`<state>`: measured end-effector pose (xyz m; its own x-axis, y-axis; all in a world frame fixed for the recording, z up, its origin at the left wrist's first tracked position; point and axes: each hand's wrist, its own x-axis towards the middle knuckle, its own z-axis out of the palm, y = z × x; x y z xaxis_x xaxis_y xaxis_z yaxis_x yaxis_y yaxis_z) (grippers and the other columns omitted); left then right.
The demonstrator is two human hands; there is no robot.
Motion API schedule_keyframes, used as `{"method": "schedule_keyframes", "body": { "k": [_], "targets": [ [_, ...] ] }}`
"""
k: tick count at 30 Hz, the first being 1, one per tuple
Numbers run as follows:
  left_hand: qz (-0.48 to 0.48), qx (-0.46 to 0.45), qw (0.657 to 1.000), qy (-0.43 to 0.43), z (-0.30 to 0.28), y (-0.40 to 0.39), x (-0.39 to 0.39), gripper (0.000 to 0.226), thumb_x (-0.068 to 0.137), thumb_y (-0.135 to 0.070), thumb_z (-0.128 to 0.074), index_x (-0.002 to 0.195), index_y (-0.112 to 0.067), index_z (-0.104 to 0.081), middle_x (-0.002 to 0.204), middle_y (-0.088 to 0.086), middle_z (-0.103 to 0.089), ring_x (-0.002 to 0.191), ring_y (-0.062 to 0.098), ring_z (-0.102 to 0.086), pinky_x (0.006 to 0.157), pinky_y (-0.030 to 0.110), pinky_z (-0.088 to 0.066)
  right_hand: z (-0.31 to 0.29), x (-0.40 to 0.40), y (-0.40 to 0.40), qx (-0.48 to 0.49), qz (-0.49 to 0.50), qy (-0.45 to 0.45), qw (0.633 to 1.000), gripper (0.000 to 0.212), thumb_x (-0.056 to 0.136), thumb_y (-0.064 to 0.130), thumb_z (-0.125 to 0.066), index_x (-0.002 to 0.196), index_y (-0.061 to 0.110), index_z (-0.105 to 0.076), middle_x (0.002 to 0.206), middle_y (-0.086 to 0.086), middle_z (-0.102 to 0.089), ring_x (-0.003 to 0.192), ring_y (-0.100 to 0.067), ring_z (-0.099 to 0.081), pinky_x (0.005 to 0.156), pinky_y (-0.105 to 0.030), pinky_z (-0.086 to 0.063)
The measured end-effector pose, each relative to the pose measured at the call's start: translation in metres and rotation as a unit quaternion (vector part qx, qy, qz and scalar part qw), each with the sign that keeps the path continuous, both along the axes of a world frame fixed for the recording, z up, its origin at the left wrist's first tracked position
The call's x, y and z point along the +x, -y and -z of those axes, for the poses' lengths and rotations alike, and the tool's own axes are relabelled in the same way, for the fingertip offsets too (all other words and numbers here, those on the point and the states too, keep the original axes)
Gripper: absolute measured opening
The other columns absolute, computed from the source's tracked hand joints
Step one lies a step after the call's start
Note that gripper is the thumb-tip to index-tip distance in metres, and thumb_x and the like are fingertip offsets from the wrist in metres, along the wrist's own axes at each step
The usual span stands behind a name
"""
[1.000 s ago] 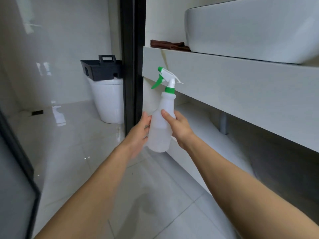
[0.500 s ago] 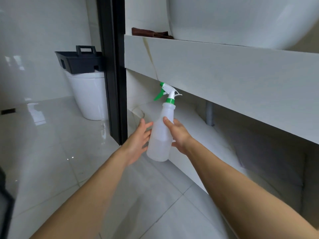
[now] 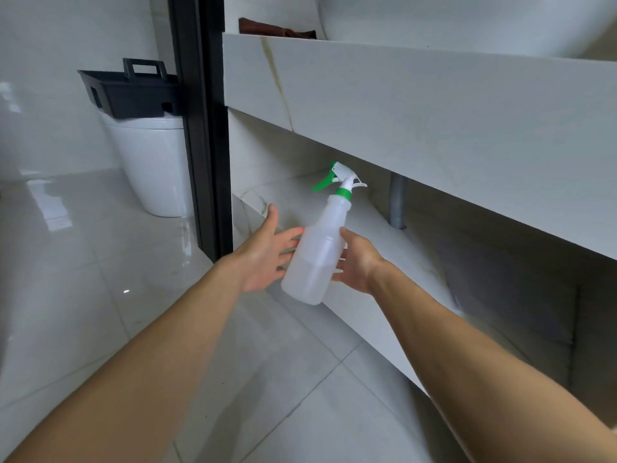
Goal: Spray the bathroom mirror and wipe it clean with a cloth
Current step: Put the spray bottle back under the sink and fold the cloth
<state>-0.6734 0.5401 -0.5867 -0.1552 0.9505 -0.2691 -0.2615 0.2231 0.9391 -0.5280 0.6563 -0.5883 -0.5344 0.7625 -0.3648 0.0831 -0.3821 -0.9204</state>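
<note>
Far left: white toilet (image 3: 150, 168) on glossy floor tiles (image 3: 83, 279), black plastic caddy (image 3: 133, 91) with a carry handle sitting on top of it. Just right of that, a black vertical door frame (image 3: 203, 128) runs floor to top edge.

Centre: left hand (image 3: 263, 252), palm turned toward the bottle, fingers straight and spread, thumb up. Grip wide; fingertips at or just beside the bottle's left side, contact not clear. Spray bottle (image 3: 320, 255) is translucent white, tilted with its head leaning up and right, green trigger (image 3: 322, 183) pointing left, green collar under a white nozzle. Liquid fills roughly the lower half. It's held in the air in front of the lower shelf (image 3: 367, 222), below the worktop edge.

Right hand (image 3: 359, 265) holds the bottle body from the right and behind: thumb on the near face, fingers wrapped round the back, tips just visible at the bottle's right edge. Grip closed on the bottle.

Right and above: pale stone worktop (image 3: 434, 105) with a brownish vein, brown cloth (image 3: 277, 28) lying folded on its top near the left end, white basin (image 3: 467, 18) right of the cloth. Grey drain pipe (image 3: 397, 202) drops from under the worktop to the shelf, behind and right of the nozzle.
</note>
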Motion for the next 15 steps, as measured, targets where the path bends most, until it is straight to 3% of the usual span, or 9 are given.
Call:
{"method": "schedule_keyframes", "body": {
  "k": [7, 15],
  "targets": [
    [0.045, 0.011, 0.999, 0.015, -0.014, -0.042, 0.009, 0.102, 0.084, -0.086, -0.002, 0.154, -0.022, -0.037, 0.159, -0.004, -0.038, 0.146, 0.014, -0.037, 0.124, 0.045, -0.020, -0.006, 0.023, -0.033, -0.006, 0.045, -0.038, 0.998, 0.040, 0.107, 0.040, -0.039, 0.135, 0.013, -0.050, 0.119, -0.014, -0.062, 0.111, -0.033, -0.063, 0.098, -0.055, -0.051],
    [0.064, 0.040, 0.997, 0.007, -0.025, -0.089, 0.042, 0.097, 0.086, -0.083, 0.002, 0.155, -0.024, -0.033, 0.160, -0.007, -0.035, 0.148, 0.013, -0.031, 0.121, 0.039, -0.022, -0.026, 0.053, -0.065, 0.034, 0.098, -0.044, 0.994, 0.037, 0.107, 0.039, -0.041, 0.131, 0.014, -0.054, 0.121, -0.012, -0.063, 0.114, -0.032, -0.062, 0.095, -0.054, -0.052]
  ]
}}
